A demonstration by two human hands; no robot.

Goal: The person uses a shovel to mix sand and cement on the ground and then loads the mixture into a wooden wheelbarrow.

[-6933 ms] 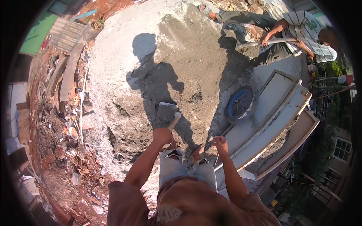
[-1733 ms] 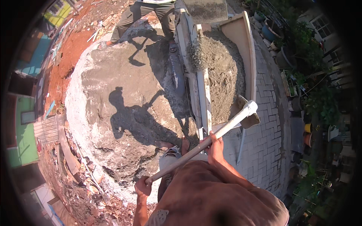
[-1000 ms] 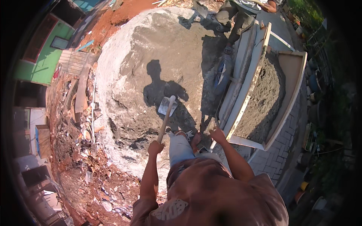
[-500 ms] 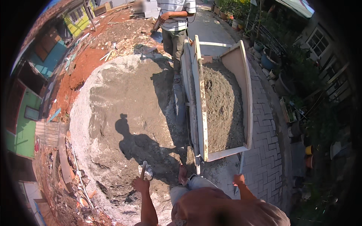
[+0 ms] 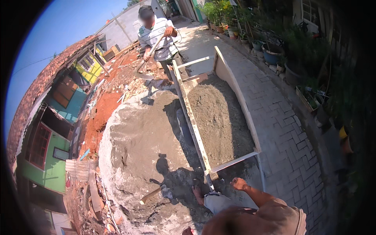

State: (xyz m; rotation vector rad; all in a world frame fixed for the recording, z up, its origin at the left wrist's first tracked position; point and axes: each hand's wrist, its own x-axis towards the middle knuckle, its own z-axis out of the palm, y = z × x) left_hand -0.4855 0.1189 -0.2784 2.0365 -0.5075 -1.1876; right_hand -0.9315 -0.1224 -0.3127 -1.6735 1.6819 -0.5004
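Observation:
Held beside the near end of a wooden box of wet grey mix (image 5: 213, 170), my right hand (image 5: 239, 183) has its fingers curled into a fist, with nothing showing in it. A metal pole (image 5: 261, 176) at the box's near right corner is apart from that hand. On the mortar heap (image 5: 145, 133) lies a tool with a wooden handle (image 5: 152, 194) and a pale, caked head, with no hand on it. My left hand cannot be made out with certainty; a small brown shape at the lower edge may be that hand or a foot.
Beyond the box, a co-worker (image 5: 156, 41) in a striped shirt holds a long-handled hoe (image 5: 150, 53) in both hands. Rubble (image 5: 98, 196) and boards lie along the left. A paved path (image 5: 282, 156) runs on the right, beside potted plants (image 5: 270, 51).
My left hand has let go of the wooden-handled tool, which now lies on the heap. My right hand has come off the pole. The view has tilted up, showing more of the co-worker.

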